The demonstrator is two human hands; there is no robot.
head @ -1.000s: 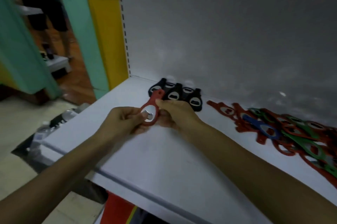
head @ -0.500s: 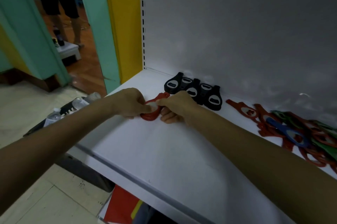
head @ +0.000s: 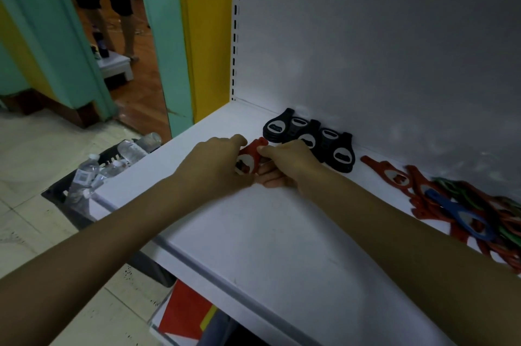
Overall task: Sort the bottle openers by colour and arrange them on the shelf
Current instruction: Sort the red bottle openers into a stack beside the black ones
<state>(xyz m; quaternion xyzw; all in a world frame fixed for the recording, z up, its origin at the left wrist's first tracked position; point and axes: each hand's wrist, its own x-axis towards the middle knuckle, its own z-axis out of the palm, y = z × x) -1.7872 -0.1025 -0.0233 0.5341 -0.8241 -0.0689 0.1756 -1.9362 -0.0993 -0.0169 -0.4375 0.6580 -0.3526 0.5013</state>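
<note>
A red bottle opener [head: 249, 159] lies low over the white shelf [head: 270, 244], held from both sides. My left hand [head: 217, 168] grips its round end and my right hand [head: 284, 163] pinches its handle. Just behind them, several black openers [head: 313, 138] lie in an overlapping row against the back wall. A mixed pile of red, green and blue openers [head: 462, 204] lies at the right of the shelf.
The shelf's back panel [head: 366, 49] rises right behind the black row. Left of the shelf, a dark crate of plastic water bottles [head: 107, 168] sits on the floor. A person's legs [head: 112, 4] stand in the doorway beyond. Red packaging [head: 186, 312] shows under the shelf.
Both hands have carried the red opener from a raised position down to the shelf, close in front of the black row. The camera has moved nearer and to the left.
</note>
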